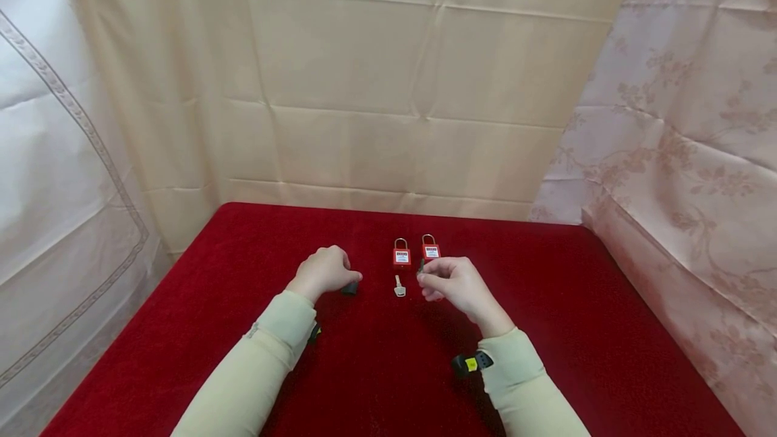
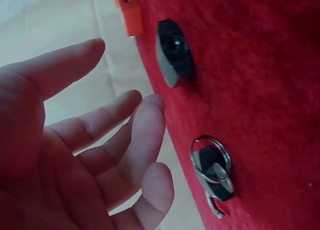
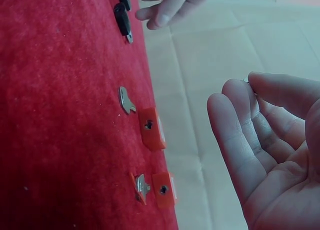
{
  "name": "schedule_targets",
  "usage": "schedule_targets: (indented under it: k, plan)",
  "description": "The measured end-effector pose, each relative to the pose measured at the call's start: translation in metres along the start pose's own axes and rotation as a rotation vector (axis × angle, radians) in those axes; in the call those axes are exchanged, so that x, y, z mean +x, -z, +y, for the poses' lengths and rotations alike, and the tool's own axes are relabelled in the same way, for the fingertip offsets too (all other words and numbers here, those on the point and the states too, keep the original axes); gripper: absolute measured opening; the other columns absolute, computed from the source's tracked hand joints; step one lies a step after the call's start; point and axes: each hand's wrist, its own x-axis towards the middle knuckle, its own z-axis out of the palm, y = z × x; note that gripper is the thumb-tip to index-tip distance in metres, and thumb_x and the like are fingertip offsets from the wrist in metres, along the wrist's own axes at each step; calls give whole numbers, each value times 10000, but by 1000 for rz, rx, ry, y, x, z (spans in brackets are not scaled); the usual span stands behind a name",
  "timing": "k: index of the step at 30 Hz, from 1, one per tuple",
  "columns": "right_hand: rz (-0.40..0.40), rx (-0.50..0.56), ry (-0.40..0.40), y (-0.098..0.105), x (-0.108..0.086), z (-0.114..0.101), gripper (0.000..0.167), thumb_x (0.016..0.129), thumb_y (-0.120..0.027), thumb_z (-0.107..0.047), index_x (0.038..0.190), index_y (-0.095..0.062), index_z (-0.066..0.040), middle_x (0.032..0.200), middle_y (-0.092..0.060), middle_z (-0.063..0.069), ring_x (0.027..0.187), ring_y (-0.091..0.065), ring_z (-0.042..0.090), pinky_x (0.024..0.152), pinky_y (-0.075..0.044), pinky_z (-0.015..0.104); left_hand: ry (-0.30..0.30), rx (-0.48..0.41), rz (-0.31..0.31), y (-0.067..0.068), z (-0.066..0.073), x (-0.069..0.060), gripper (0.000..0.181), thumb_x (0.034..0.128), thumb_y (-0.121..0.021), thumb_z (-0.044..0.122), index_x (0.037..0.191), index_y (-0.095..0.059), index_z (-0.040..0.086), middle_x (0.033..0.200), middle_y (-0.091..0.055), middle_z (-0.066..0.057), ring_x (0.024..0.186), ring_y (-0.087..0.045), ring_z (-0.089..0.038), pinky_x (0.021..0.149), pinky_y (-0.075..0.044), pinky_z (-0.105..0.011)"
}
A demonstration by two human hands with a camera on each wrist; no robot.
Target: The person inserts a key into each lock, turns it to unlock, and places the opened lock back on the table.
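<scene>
Backing the red-covered bench [image 1: 376, 369] is a creased beige curtain [image 1: 340, 86]. Hands are apart. At centre-right, the right hand [image 1: 452, 283] pinches a small thin piece [image 3: 245, 80], only a sliver visible. The left hand [image 1: 324, 268], fingers relaxed and holding nothing, is near a black block [image 1: 349, 288] at centre. Between the hands lies a silver key [image 1: 399, 287], below two white-labelled red padlocks [image 1: 401, 257].

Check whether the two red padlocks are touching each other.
Apart. The head view shows red cloth between the left padlock and the right padlock; the right wrist view also shows a gap between them.
</scene>
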Motion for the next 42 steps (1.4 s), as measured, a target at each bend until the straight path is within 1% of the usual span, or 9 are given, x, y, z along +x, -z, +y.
schedule_targets:
  k: [4,6,12,17,21,24,27,36,42]
  plan:
    - [-4,6,-4,0,1,3,139,938,-721,-50,1036,-705,48,980,-698,279,764,-709,262,704,-608,396,17,35,-22,-3,0,2,318,891,-766,286,653,-655,109,562,-494,19,545,-422,-136,503,-391,-309]
    - [-7,12,-5,0,1,4,140,939,-718,-47,1036,-701,52,976,-700,269,764,-709,262,707,-609,401,21,51,-25,-4,1,2,334,887,-764,265,626,-628,107,544,-485,8,525,-408,-142,488,-382,-312]
    - [-10,17,-21,0,2,6,136,937,-721,-46,1035,-703,47,974,-704,250,762,-708,253,709,-609,402,49,109,-38,-7,3,4,238,876,-769,237,713,-644,117,669,-609,-51,586,-507,-188,511,-433,-339]
    - [-15,16,-23,-1,2,7,141,941,-719,-50,1038,-705,51,988,-696,275,762,-708,249,710,-609,403,80,142,-43,-10,4,6,218,865,-783,243,730,-658,126,714,-619,-61,621,-529,-202,525,-446,-351]
    - [-15,9,-24,-1,2,7,139,940,-721,-52,1037,-709,48,948,-712,212,761,-709,252,707,-609,404,98,137,-50,-10,4,6,213,855,-799,253,738,-670,132,730,-623,-62,652,-549,-211,550,-458,-365]
    - [-10,9,-27,-1,2,7,129,935,-723,-43,1029,-712,45,932,-717,186,756,-710,254,701,-609,404,96,116,-60,-10,3,7,204,853,-804,246,747,-676,129,736,-626,-61,663,-547,-210,561,-457,-367]
    - [-8,7,-27,-1,2,8,128,934,-721,-37,1026,-710,51,940,-713,212,753,-711,253,699,-609,407,98,99,-77,-9,3,8,202,852,-808,240,746,-681,122,733,-627,-59,662,-530,-204,562,-448,-360]
    - [-15,5,-30,-1,2,7,162,937,-722,-47,1039,-696,76,973,-701,266,765,-713,274,718,-607,444,95,120,-84,-9,6,11,196,838,-811,239,753,-681,121,756,-632,-59,709,-566,-225,660,-466,-422]
    - [-18,0,-41,-1,3,9,165,943,-713,-39,1054,-693,81,977,-700,265,769,-710,274,728,-603,469,69,100,-90,-11,8,13,194,851,-804,207,757,-672,100,745,-636,-69,677,-549,-216,628,-477,-370]
